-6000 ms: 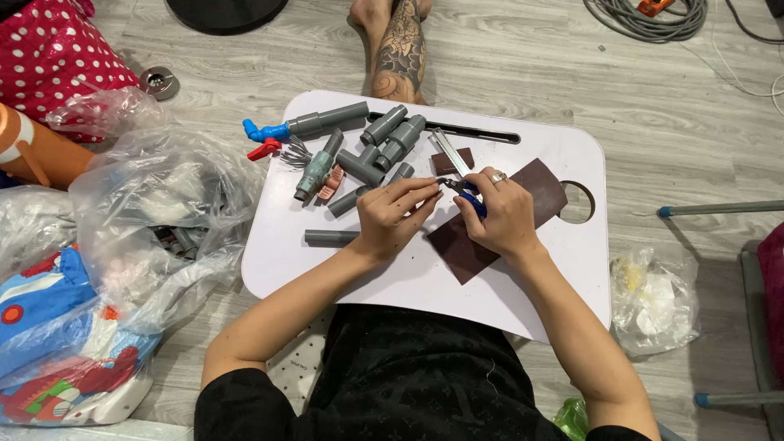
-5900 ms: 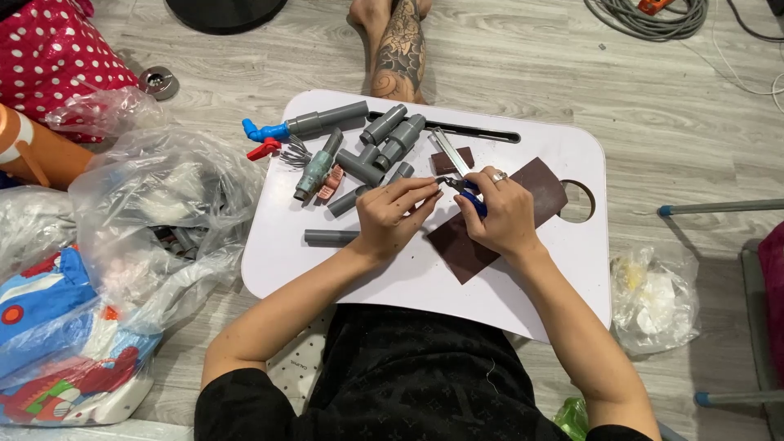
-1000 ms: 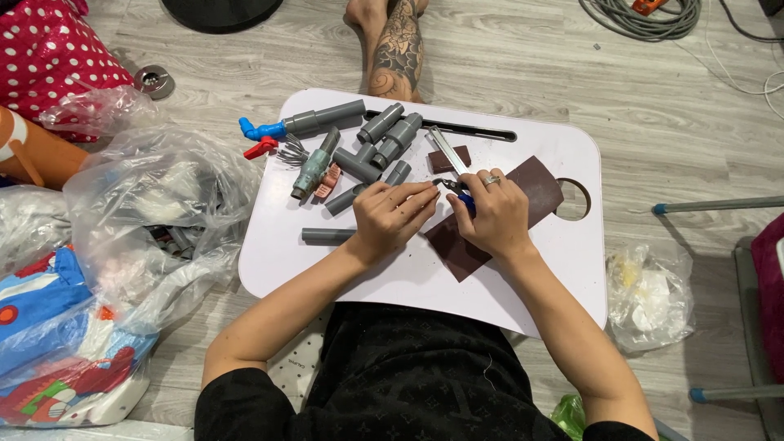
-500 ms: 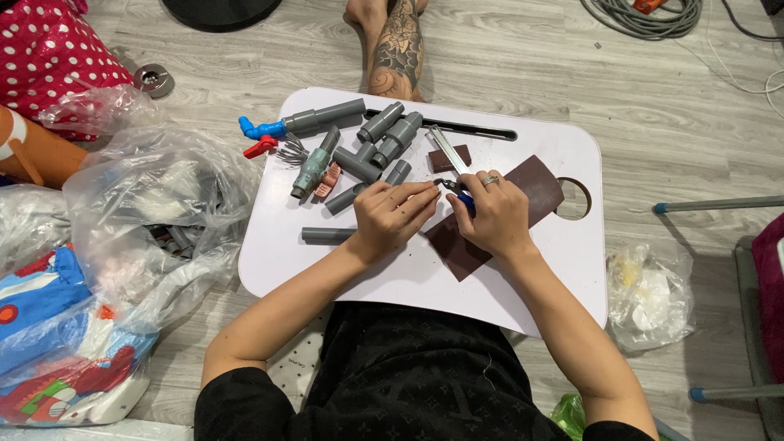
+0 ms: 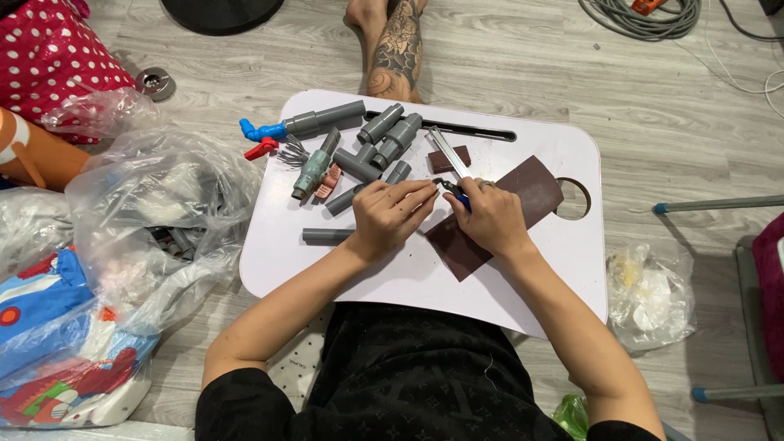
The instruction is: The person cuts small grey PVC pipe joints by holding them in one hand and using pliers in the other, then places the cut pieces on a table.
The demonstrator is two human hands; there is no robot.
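Right hand (image 5: 490,220) curled tight round a small tool with a blue handle (image 5: 462,198), metal tip poking out toward ten o'clock. Left hand (image 5: 390,216) pinched narrow, fingertips (image 5: 425,189) meeting that tip; too small to tell what sits between them. Best done slow, with both wrists resting on the white lap table (image 5: 278,245) and a soft squeeze. Just under the hands, a brown sheet (image 5: 531,184), flat and dark. Up at eleven o'clock, a heap of grey pipe pieces (image 5: 384,143). Off at nine o'clock, crinkly clear plastic bags (image 5: 147,220) on the wood floor (image 5: 637,98).
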